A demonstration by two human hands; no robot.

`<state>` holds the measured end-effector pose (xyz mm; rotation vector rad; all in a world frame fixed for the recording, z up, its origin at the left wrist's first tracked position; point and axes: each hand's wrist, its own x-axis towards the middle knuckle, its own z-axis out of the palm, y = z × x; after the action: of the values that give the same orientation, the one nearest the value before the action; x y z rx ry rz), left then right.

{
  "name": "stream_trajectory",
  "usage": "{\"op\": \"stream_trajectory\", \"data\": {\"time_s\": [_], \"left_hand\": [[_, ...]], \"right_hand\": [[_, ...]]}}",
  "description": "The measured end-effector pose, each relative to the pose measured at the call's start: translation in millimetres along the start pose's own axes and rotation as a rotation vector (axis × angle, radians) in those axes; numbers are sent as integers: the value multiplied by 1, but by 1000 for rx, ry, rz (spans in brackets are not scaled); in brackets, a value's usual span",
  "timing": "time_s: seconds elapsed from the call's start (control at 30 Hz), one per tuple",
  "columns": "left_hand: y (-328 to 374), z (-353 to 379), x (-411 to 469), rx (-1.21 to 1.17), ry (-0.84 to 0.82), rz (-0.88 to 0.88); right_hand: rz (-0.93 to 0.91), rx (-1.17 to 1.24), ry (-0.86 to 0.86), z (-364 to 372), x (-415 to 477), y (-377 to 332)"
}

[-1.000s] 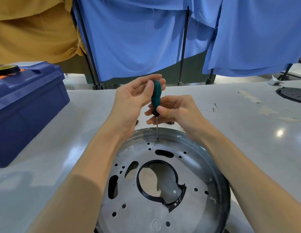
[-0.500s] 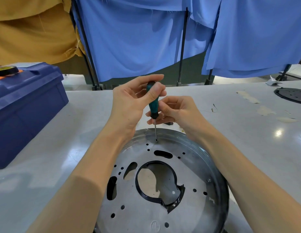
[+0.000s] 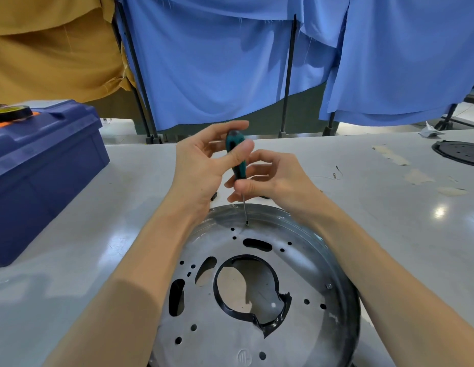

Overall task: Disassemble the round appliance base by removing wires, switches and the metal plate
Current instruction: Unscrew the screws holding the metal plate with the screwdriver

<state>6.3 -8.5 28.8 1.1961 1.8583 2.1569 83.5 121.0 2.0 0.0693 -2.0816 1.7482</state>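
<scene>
The round appliance base [image 3: 257,337] lies on the white table in front of me, a silver metal plate with several holes and a black-rimmed centre opening [image 3: 246,284]. A green-handled screwdriver [image 3: 237,157] stands nearly upright, its tip on a screw [image 3: 247,223] near the plate's far rim. My left hand [image 3: 204,165] pinches the upper handle between thumb and fingers. My right hand [image 3: 270,178] pinches the lower handle where the shaft begins.
A blue toolbox [image 3: 37,170] sits at the left with a roll of tape [image 3: 10,112] on its lid. A black round part [image 3: 461,152] lies at the far right, near tape scraps [image 3: 418,177] and a small wire [image 3: 336,174]. Blue and mustard cloths hang behind.
The screwdriver handle has tilted a little to the left and my left fingers have shifted round it. The tip stays on the same screw.
</scene>
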Motion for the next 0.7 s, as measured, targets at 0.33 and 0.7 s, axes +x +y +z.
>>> {"op": "stream_trajectory", "data": {"time_s": [0.33, 0.7], "left_hand": [[0, 1, -1, -18, -38, 6], [-1, -1, 0, -40, -39, -32]], "right_hand": [[10, -11, 39, 0, 0, -1], [19, 31, 23, 0, 0, 0]]}}
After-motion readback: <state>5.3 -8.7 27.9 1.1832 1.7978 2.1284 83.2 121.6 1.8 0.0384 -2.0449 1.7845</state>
